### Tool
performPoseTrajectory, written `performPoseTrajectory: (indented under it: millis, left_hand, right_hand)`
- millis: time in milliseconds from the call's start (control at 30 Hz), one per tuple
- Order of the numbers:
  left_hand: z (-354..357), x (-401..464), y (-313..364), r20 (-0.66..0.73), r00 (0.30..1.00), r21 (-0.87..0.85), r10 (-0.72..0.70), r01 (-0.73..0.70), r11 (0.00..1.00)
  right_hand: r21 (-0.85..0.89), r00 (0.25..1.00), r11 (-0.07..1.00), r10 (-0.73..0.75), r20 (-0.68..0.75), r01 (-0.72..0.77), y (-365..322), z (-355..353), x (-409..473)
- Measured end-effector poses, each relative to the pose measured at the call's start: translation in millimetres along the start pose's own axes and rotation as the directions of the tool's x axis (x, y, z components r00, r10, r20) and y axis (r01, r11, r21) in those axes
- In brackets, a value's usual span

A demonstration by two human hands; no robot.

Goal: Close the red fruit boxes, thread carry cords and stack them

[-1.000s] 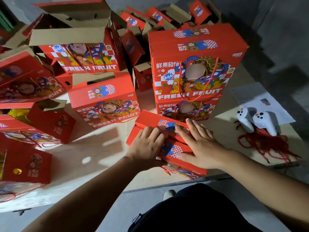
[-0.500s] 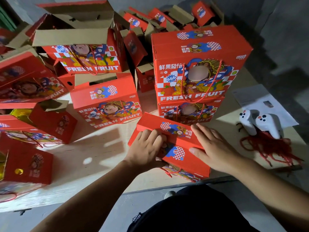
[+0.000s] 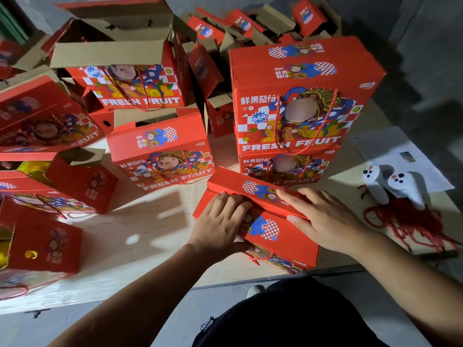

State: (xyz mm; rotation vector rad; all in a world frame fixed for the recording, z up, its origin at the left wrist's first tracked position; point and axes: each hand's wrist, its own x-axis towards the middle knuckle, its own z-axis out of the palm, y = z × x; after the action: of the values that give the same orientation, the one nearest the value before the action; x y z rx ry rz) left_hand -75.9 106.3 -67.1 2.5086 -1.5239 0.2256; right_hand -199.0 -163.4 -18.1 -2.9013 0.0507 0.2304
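Note:
A red fruit box (image 3: 273,234) stands at the table's near edge with its two top flaps folded down. My left hand (image 3: 220,221) presses on the left part of the near flap, fingers bent over the seam. My right hand (image 3: 323,219) lies flat on the far flap (image 3: 253,186), thumb under its edge. A red cord (image 3: 258,257) hangs from the box's front. Behind it a stack of two closed boxes (image 3: 300,108) with cords stands. A bundle of loose red cords (image 3: 413,221) lies to the right.
Several open and closed red boxes (image 3: 160,151) crowd the left and back of the wooden table (image 3: 140,236). Two white controllers (image 3: 390,184) and a sheet of paper (image 3: 390,149) lie at the right. My dark-clothed lap is below the table edge.
The far flap has come down a little over the near one. My right hand has slid right along it; my left hand stays pressed on the near flap.

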Motion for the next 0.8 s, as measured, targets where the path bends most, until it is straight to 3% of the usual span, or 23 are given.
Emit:
performPoseTrajectory:
  millis: [167,300,633,700,800]
  left_hand:
    - [-1.5,1.9,1.3,0.025,1.000,0.011,-0.017,0.016,1.000]
    - [-5.8,12.3,-0.9,0.000,0.999,0.125,0.034,-0.033,0.992]
    - [3.2,6.7,0.5,-0.126,0.992,0.057,0.024,-0.017,0.998]
    - [0.8,7.7,0.4,-0.061,0.998,0.045,0.018,-0.015,0.999]
    - [-4.4,14.6,-0.9,0.141,0.990,0.012,0.013,-0.015,1.000]
  right_hand:
    - [0.008,1.000,1.000,-0.028,0.000,0.028,0.5,-4.7,-0.6]
    - [-0.027,1.000,1.000,-0.002,0.008,0.002,-2.3,-0.6,-1.4]
    - [-0.077,0.995,0.995,0.069,0.071,-0.063,-6.1,7.9,-4.8]
    - [-0.104,0.992,0.993,0.069,0.101,-0.059,-5.9,11.6,-5.1]
    - [-0.101,0.986,0.994,0.049,0.160,-0.033,-4.3,10.2,-1.9]
